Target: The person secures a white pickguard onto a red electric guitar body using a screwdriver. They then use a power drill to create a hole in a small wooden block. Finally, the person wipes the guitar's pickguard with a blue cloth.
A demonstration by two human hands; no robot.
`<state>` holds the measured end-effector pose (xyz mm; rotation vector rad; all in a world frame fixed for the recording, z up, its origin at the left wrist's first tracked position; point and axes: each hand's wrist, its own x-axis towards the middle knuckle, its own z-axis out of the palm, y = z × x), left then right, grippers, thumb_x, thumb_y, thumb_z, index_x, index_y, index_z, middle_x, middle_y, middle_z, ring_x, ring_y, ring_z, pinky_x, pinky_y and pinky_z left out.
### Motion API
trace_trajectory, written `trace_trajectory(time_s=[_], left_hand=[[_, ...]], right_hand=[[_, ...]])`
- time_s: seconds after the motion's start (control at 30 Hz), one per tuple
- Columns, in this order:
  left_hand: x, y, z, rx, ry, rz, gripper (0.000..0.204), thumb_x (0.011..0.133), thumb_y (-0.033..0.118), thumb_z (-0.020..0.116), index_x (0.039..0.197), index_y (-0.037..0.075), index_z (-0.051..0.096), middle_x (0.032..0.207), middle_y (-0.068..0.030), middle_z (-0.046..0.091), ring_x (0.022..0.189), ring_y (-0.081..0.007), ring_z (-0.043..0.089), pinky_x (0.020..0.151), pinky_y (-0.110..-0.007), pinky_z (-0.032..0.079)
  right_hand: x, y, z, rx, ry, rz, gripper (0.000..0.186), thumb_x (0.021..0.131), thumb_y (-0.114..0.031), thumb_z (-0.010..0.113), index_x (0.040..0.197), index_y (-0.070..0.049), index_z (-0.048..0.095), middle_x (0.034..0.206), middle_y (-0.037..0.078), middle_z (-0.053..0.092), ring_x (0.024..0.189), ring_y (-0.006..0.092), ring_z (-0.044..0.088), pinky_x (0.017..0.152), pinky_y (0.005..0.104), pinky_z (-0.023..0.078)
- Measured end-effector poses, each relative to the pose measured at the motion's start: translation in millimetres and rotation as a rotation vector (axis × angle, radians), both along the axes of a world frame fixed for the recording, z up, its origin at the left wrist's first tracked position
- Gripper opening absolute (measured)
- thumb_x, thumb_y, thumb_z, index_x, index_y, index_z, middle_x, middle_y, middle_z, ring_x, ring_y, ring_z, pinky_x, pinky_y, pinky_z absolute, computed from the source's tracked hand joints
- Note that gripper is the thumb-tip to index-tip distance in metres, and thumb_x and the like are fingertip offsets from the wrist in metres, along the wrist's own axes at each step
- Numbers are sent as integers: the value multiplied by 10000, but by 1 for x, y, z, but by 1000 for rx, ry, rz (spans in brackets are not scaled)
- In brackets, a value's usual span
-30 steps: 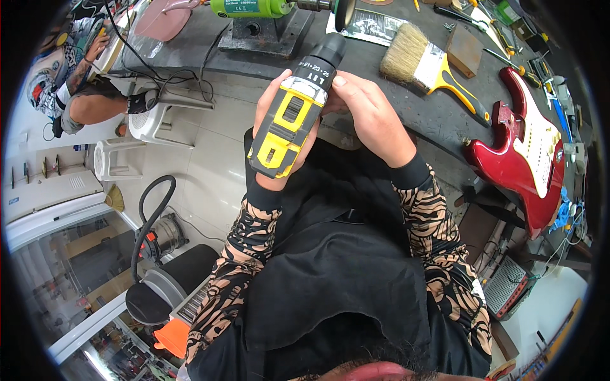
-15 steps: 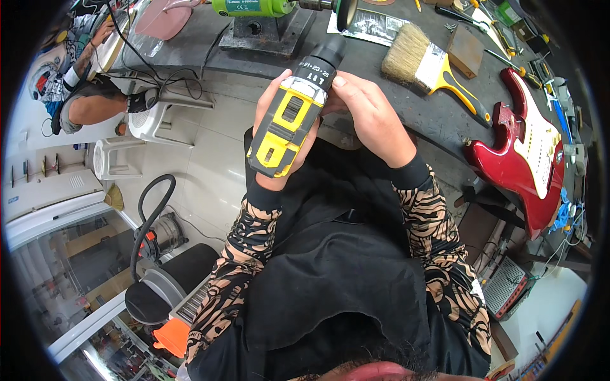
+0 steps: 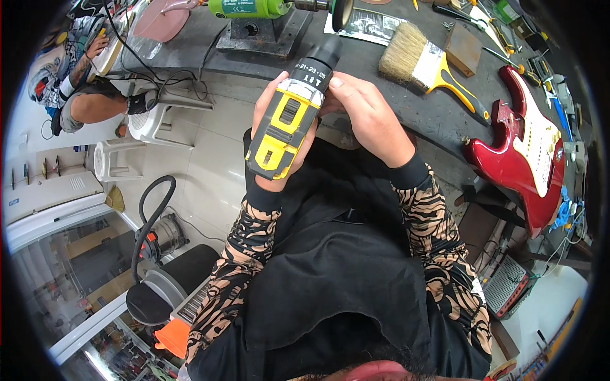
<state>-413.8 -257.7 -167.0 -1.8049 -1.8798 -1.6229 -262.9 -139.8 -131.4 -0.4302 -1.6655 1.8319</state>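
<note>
A yellow and black cordless drill (image 3: 287,124) is held above my lap, its black chuck pointing up and away toward the workbench. My left hand (image 3: 265,105) is closed round the drill's body from the left and below; most of its fingers are hidden behind the tool. On the other side, my right hand (image 3: 372,114) grips the front of the drill, thumb resting by the black numbered collar (image 3: 311,71). Its other fingers curl underneath, out of sight. The drill's handle cannot be seen from above.
The dark workbench (image 3: 362,73) carries a green bench grinder (image 3: 251,9), a wide brush (image 3: 422,63), a wooden block (image 3: 464,49) and a red guitar body (image 3: 518,149) at right. A person (image 3: 82,82) sits at far left near white stools (image 3: 159,120). A vacuum (image 3: 162,235) stands behind.
The drill and both hands stay almost in place, with only a slight shift of the whole view. At far left, the other person's hand has moved a little.
</note>
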Motion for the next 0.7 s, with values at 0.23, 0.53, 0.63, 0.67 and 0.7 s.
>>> trace_trajectory(time_s=[0.23, 0.53, 0.63, 0.67, 0.7], left_hand=[[3, -2, -9, 20, -28, -48, 787, 888, 70, 802, 1566, -8, 410, 1583, -180, 480, 1355, -287, 583, 1148, -390, 463], [7, -4, -15, 17, -23, -2, 789, 825, 34, 849, 1523, 17, 481, 1537, -135, 510, 1303, -262, 620, 1093, -349, 519], [10, -4, -15, 27, 2, 22, 730, 803, 33, 861, 1464, 21, 552, 1524, -131, 529, 1301, -275, 625, 1086, -359, 533], [10, -3, -14, 43, 10, 19, 714, 801, 34, 862, 1450, 20, 566, 1526, -129, 530, 1303, -276, 626, 1087, -361, 534], [10, -2, -12, 59, 17, 16, 698, 798, 35, 864, 1436, 20, 581, 1527, -127, 531, 1305, -278, 627, 1089, -363, 535]], right_hand=[[4, -6, 8, 35, 1, -31, 379, 1155, -238, 439, 1074, 77, 633, 987, 122, 722, 950, 198, 717, 895, 340, 574], [9, -4, 12, 131, -9, -49, 356, 1146, -193, 424, 1066, 93, 622, 1007, 148, 712, 940, 215, 708, 888, 334, 564], [9, -6, 10, 159, 11, -70, 351, 1143, -179, 419, 1075, 99, 622, 1006, 154, 709, 938, 223, 708, 887, 330, 562], [10, -5, 10, 167, 7, -68, 352, 1143, -179, 416, 1079, 100, 622, 1006, 154, 709, 938, 223, 707, 886, 329, 562], [9, -4, 10, 176, 3, -65, 354, 1143, -178, 414, 1083, 101, 623, 1006, 154, 709, 938, 224, 707, 886, 328, 561]])
